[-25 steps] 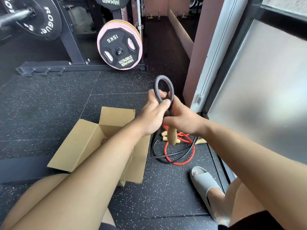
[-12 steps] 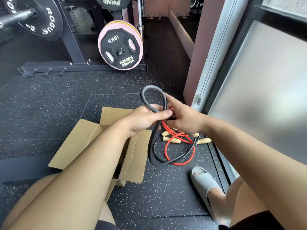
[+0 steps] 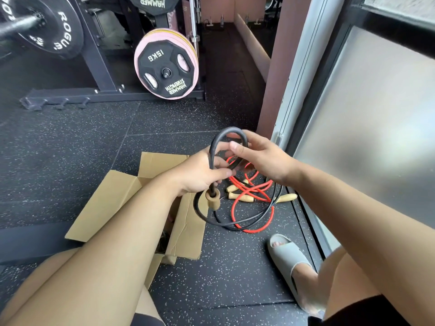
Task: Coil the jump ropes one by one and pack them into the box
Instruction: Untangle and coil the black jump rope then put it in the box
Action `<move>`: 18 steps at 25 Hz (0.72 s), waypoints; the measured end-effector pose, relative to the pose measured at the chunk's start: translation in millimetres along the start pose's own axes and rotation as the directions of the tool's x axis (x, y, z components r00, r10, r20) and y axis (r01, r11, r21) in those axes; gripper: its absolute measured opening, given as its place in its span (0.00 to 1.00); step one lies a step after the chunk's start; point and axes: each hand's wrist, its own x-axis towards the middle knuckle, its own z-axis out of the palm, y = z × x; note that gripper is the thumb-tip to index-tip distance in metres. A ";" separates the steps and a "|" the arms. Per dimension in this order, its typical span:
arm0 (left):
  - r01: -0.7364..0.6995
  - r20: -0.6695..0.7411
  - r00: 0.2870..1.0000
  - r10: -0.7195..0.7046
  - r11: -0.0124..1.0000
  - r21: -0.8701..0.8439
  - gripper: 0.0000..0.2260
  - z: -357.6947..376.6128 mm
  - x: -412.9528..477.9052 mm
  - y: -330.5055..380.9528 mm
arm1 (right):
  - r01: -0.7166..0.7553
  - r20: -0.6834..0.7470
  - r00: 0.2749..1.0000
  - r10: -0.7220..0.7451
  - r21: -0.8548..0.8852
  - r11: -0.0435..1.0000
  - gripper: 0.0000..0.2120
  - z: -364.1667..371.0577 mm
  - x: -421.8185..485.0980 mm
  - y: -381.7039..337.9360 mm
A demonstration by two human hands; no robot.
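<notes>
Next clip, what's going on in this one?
A person on a gym floor is coiling a black jump rope. The left hand grips the gathered loop, with one wooden handle hanging just below it, while the right hand holds the loop's top. The rest of that rope lies on the floor, tangled with a red jump rope. An open cardboard box sits beneath the left forearm.

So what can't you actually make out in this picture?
Head view:
- Inside of the box: hidden by the left forearm and a flap; contents cannot be told.
- Black jump rope: fingers of the left hand cover part of it; its second handle is lost in the tangle with the red jump rope.
- Black weight plate, top left: cut off by the frame edge.
</notes>
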 end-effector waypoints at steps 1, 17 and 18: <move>0.002 0.020 1.000 -0.003 0.999 0.036 0.26 -0.4 0.6 -1.3 | 0.004 0.006 1.000 -0.004 -0.006 1.000 0.16 -3.1 -1.0 -0.1; 0.085 0.071 0.996 -0.056 0.845 -0.528 0.12 11.4 -1.7 5.0 | -0.260 0.142 0.963 0.229 0.276 0.925 0.42 8.1 0.4 3.2; 0.052 0.064 0.998 -0.018 0.824 -0.565 0.13 9.9 -1.5 5.6 | -0.283 0.253 0.939 0.233 0.183 0.941 0.41 11.4 -0.5 10.1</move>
